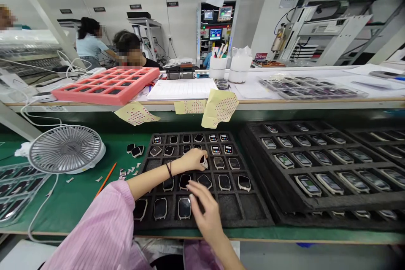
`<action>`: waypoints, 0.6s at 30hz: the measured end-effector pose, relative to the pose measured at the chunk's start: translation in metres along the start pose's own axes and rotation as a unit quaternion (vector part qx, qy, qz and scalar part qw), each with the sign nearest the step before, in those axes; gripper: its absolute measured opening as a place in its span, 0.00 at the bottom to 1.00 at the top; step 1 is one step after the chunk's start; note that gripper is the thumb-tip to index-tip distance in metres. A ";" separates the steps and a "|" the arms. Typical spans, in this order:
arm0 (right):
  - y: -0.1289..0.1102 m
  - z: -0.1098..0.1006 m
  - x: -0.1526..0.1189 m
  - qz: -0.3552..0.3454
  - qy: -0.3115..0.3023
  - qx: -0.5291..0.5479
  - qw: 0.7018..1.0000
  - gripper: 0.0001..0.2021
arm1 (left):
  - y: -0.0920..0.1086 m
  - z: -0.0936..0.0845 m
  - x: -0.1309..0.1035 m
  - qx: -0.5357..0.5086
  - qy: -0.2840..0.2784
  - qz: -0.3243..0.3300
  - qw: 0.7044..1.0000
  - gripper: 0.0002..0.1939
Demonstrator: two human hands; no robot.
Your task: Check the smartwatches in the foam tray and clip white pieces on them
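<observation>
A black foam tray (256,209) with square compartments lies in front of me, many of them holding watch bodies. My left hand (193,160) reaches across it, its fingers closed on a light-edged watch (204,162) in the third row. Lower and to the right, my right hand (205,209) is spread, fingers apart, over the tray beside a watch (184,208) in the front row. Some watches in the back rows, such as one at the right (224,137), have lit screens.
More black foam trays (284,196) of watches stand at the right. On the left are a grey fan (66,147), an orange stick (107,177), loose watches (136,150) and small scraps. A shelf behind holds a pink foam tray (120,99). Two people sit beyond.
</observation>
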State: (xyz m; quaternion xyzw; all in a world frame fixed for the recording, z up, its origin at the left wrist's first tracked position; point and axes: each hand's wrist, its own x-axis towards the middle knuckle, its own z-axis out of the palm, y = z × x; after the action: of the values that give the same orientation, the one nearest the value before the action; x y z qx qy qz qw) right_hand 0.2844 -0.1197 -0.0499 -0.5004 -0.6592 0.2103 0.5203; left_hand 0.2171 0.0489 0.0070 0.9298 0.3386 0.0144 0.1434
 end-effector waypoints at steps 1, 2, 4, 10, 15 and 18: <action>0.004 -0.006 0.003 0.036 0.046 0.019 0.998 0.14 | 0.000 -0.004 -0.009 -0.009 0.011 0.002 1.000 0.22; 0.008 -0.011 0.006 0.072 0.085 0.035 0.993 0.15 | 0.000 -0.008 -0.019 -0.016 0.021 0.002 1.000 0.23; 0.015 -0.016 0.014 0.138 0.111 0.076 0.981 0.19 | 0.004 -0.014 -0.044 -0.032 0.049 0.000 0.998 0.26; 0.003 0.018 0.032 0.169 -0.055 0.175 0.968 0.26 | 0.023 -0.010 -0.120 -0.043 0.105 0.025 0.993 0.24; -0.026 0.064 0.037 0.169 -0.110 0.189 0.961 0.26 | 0.009 -0.005 -0.172 -0.081 0.140 -0.036 0.986 0.31; -0.037 0.080 0.040 0.237 -0.150 0.290 0.915 0.23 | -0.024 -0.011 -0.203 -0.184 0.141 -0.062 0.971 0.36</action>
State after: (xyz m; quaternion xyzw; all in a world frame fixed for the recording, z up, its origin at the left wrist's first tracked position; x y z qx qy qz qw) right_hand 0.1979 -0.0803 -0.0308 -0.4314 -0.5018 0.5823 0.4722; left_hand 0.0442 -0.0594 0.0255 0.8534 0.4034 0.1983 0.2639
